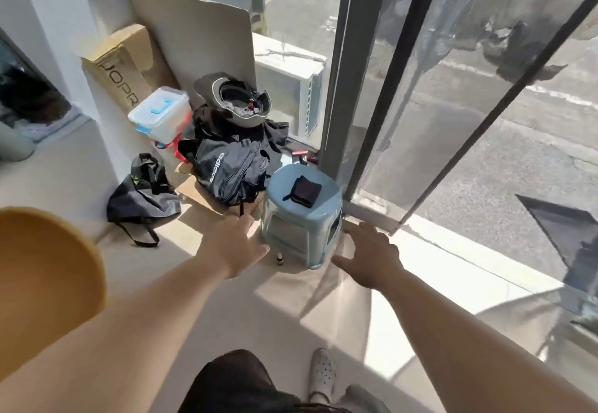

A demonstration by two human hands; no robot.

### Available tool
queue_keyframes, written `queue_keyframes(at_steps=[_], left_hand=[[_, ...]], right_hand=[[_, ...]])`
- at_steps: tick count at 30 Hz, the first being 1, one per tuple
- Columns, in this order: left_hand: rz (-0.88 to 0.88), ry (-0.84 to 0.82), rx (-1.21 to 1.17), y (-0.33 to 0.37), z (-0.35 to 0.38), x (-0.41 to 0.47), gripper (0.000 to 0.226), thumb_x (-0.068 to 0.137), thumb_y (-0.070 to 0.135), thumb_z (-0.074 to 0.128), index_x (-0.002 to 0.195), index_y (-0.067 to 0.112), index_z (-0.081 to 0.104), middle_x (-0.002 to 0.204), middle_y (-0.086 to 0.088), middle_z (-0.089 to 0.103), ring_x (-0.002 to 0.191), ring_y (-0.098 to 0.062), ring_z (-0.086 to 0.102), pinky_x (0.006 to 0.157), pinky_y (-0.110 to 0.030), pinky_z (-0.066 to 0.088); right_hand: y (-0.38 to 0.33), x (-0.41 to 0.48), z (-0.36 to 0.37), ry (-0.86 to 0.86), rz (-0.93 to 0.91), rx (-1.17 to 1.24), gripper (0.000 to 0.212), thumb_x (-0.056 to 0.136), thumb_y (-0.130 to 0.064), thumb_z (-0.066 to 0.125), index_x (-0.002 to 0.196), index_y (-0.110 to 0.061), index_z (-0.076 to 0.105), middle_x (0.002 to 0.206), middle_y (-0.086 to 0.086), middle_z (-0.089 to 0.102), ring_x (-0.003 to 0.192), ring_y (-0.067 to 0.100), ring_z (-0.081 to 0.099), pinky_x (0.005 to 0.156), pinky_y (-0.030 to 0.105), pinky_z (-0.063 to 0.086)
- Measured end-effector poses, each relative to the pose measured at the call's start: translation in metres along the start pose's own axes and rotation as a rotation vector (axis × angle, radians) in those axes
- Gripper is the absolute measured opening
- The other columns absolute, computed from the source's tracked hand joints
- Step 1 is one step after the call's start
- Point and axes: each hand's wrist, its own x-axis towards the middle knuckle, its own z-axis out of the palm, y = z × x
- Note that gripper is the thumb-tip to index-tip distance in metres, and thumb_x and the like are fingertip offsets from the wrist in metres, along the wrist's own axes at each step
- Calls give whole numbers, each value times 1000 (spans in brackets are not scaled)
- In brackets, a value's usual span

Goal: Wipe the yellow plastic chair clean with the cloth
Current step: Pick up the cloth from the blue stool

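Both hands reach forward, fingers spread, holding nothing: left hand (233, 244) and right hand (372, 259) flank a blue stool (302, 218) bearing the folded dark cloth (305, 191); the yellow chair (48, 270) lies at far left.

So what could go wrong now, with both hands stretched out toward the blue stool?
The dark cloth lies loose on the blue stool; if the stool gets tilted, it may slide off. The left hand is close to a small bottle-like object by the stool's foot and might knock it over.
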Motion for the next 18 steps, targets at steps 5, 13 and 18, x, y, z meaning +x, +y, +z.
queue_keyframes(at_steps=[5, 13, 18], left_hand=[[-45, -88, -122, 4, 3, 87, 74, 87, 59, 59, 147, 21, 41, 143, -7, 48, 130, -27, 46, 108, -45, 42], [27, -218, -63, -19, 10, 279, 72, 88, 60, 54, 148, 22, 40, 143, -4, 50, 131, -28, 47, 105, -45, 45], [30, -326, -39, -28, 27, 376, 64, 89, 57, 56, 141, 22, 46, 138, -2, 54, 127, -25, 51, 102, -42, 47]], right_hand=[[0, 89, -6, -115, 18, -25, 77, 90, -65, 58, 155, -37, 29, 168, -3, 18, 152, 28, 21, 116, 49, 29], [-24, 249, -5, -141, 175, -41, 76, 89, -63, 62, 154, -36, 33, 163, -2, 27, 145, 27, 34, 111, 47, 36], [-38, 344, 9, -220, 215, 37, 74, 89, -63, 60, 152, -36, 35, 163, -2, 27, 146, 27, 35, 114, 47, 37]])
